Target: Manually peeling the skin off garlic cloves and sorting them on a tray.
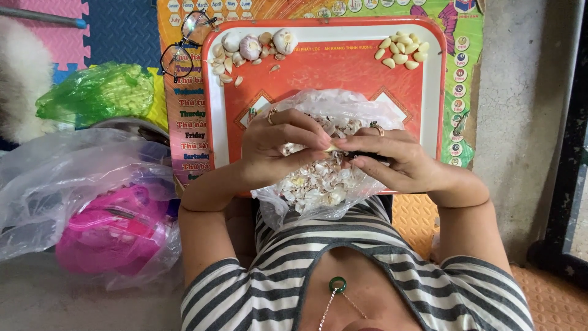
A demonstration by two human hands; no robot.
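Three whole garlic bulbs [250,46] up top, about ten peeled cloves [401,52] in the corner, one red tray [343,76], one pair of glasses [187,43], two hands busy.

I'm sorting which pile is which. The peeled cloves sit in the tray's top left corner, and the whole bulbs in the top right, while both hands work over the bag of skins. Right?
Swapped. In the head view the peeled cloves lie in the top right corner of the red tray, and the whole bulbs in the top left. Both hands, left and right, do work over the bag of skins.
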